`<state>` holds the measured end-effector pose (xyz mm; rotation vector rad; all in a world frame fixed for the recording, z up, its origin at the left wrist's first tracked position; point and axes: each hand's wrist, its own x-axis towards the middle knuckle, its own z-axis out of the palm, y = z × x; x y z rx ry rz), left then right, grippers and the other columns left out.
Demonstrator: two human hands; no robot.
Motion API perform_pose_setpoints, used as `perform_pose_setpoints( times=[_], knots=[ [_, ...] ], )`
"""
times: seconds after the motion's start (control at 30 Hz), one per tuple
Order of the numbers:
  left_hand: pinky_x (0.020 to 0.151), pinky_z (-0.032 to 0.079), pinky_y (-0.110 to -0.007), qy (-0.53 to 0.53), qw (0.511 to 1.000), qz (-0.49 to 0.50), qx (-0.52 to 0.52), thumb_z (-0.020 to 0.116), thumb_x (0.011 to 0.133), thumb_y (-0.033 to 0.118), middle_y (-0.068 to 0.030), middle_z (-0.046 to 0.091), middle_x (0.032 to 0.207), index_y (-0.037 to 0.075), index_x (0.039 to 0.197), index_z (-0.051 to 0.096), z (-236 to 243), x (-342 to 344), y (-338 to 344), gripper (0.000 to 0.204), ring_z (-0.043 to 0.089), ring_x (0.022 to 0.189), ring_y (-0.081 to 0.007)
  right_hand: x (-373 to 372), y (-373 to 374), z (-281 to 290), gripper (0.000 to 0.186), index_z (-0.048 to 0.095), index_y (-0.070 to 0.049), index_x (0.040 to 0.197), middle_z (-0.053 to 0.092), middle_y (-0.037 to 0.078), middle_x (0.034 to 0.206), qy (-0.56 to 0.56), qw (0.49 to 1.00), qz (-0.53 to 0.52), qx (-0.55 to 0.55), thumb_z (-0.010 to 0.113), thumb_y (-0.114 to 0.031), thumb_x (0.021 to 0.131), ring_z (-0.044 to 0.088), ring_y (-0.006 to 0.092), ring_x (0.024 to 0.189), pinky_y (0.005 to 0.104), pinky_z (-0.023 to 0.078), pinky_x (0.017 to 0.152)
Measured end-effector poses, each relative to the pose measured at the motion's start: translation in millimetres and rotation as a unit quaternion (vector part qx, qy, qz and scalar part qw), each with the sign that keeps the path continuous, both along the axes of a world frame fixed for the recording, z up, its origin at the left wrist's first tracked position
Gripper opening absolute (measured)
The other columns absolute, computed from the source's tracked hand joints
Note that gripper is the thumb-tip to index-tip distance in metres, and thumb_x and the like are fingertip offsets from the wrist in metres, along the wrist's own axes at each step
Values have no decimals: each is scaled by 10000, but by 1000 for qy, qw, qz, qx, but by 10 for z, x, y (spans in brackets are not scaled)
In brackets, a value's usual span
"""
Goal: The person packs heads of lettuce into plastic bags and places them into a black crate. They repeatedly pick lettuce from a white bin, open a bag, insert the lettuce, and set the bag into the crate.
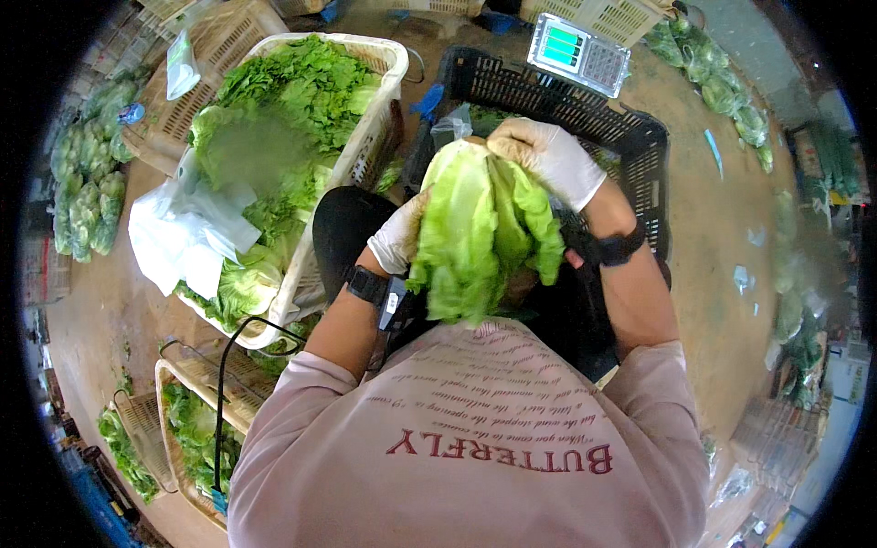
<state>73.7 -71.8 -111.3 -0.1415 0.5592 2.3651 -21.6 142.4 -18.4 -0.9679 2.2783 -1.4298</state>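
Note:
A head of lettuce (475,228) hangs leaf-end down between my two gloved hands, its cut base turned up and away from me. My left hand (400,236) wraps the lettuce's left side; most of its fingers are hidden behind the leaves. At the top right, my right hand (548,157) has its fingers closed on the lettuce near the base. The lettuce is over my lap, at the near side of a black plastic crate (639,137). Some greens and a clear plastic bag (452,125) show inside that crate.
To the left stands a white crate (388,68) full of leafy lettuce, with white plastic bags (187,233) on its near left edge. A digital scale (580,55) sits at the black crate's far rim. Bagged vegetables (91,201) lie far left, and more baskets (164,393) stand lower left.

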Motion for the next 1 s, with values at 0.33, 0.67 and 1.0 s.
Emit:
perform_pose_setpoints(
  times=[0.33, 0.67, 1.0],
  knots=[
    [984, 402, -457, -44, 980, 194, -10, 441, 910, 464, -130, 468, 1308, 77, 1354, 356, -135, 191, 138, 596, 480, 1171, -300, 259, -1471, 875, 387, 512, -91, 1122, 533, 169, 1009, -32, 968, -123, -216, 598, -264, 787, 542, 296, 894, 387, 460, 787],
    [1087, 226, -441, 207, 888, 326, -251, 420, 849, 616, -98, 225, 1472, 125, 1444, 154, 246, 8, 307, 817, 253, 1334, -291, 385, -392, -99, 1167, 160, -54, 1428, 327, 237, 1371, 44, 990, -99, -85, 840, -344, 525, 335, 353, 1279, 402, 294, 1060],
    [800, 427, -303, 34, 745, 157, -647, 693, 774, 225, -103, 590, 947, -28, 1136, 494, -396, -1191, 419, 484, 540, 876, -202, -592, 1235, -339, 939, 329, -130, 1381, 505, 112, 1275, -64, 985, -154, 40, 825, -156, 584, 456, 215, 1202, 310, 336, 1036]
  ],
)
